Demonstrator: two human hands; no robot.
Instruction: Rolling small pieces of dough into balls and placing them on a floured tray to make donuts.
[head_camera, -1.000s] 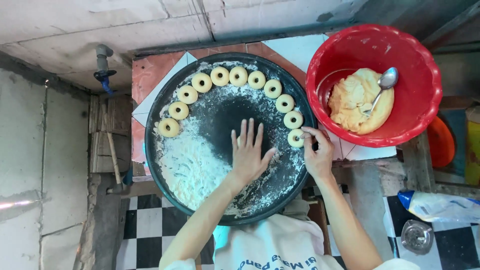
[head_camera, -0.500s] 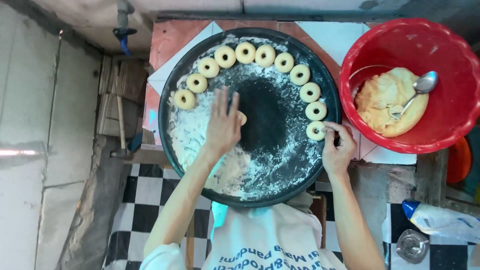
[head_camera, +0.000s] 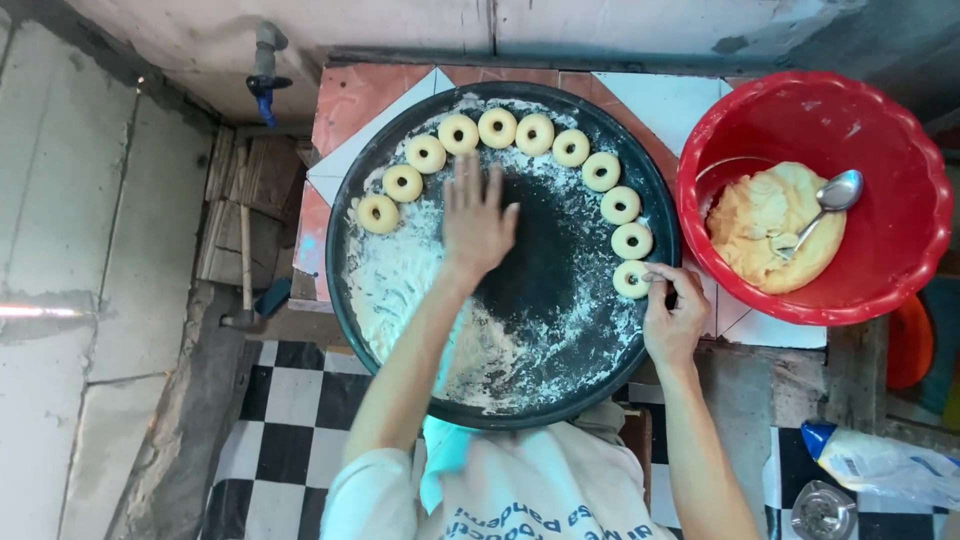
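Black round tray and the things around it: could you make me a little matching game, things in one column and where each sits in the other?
Things:
1. spoon
2. left hand
3. right hand
4. dough rings

Places:
A. flat on the floured middle of the black round tray
B. in an arc along the tray's far rim
C. in the red bowl, on the dough lump
D. at the last ring, near the tray's right edge

Pairs: 1-C, 2-A, 3-D, 4-B

Open black centre of the tray (head_camera: 560, 250), floury patch lower left free too. Dough rings (head_camera: 534, 133) crowd the far rim in an arc. Red bowl (head_camera: 905, 130) with spoon (head_camera: 826, 203) blocks the right, just beside the tray.
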